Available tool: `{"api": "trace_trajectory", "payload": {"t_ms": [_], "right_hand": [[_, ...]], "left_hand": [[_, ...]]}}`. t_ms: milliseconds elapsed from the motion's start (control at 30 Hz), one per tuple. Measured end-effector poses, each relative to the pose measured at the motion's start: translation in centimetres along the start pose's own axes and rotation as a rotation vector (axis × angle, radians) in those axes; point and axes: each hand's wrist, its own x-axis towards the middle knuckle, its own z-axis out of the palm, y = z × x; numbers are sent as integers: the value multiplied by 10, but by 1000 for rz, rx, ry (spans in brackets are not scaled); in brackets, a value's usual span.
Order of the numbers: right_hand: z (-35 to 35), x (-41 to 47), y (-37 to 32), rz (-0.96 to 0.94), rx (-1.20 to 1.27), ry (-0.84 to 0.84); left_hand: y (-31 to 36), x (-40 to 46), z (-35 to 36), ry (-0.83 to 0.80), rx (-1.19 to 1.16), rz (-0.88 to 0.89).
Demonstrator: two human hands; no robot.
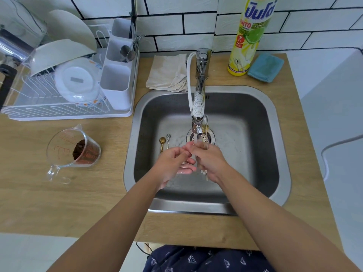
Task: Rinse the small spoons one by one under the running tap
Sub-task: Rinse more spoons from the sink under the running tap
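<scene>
Both hands meet over the steel sink, right under the tap, where water runs onto the fingers. My right hand is closed around small spoons whose bowls stick up past the spout; a decorated handle end shows below the palm. My left hand touches the right hand's fingers at the stream, its lower fingers spread; whether it grips anything is hidden. On the sink floor to the left lie a gold spoon and a silver spoon, side by side.
A dish rack with bowls and a cutlery caddy stands at the left. A glass measuring cup with brown contents sits on the wooden counter. Behind the sink are a folded cloth, a yellow detergent bottle and a blue sponge.
</scene>
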Motion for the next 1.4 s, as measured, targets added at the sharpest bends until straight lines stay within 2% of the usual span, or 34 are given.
{"api": "trace_trajectory", "payload": {"t_ms": [200,400,533,600,667,767,967,1200,1333,1400], "right_hand": [[-13,16,-12,-32,122,191],[-6,2,-3,-14,-45,10],[-15,12,-18,-49,111,169],[-16,14,-17,-49,139,174],[-13,10,-12,-34,80,72],[-8,3,-6,-43,11,-74],[-9,12,-12,-49,151,156],[-7,0,1,4,13,8],[-17,8,-12,-45,110,138],[-18,12,-13,-44,105,147]], "left_hand": [[0,-2,6,13,-14,-4],[2,-1,5,31,6,3],[0,-5,3,29,78,-2],[0,-4,3,56,161,5],[2,-2,5,66,186,-25],[7,-3,7,-5,112,-88],[10,-5,9,-41,202,-57],[6,-6,11,-35,300,-44],[2,-10,9,-38,335,-36],[5,-9,11,-19,342,-14]]}}
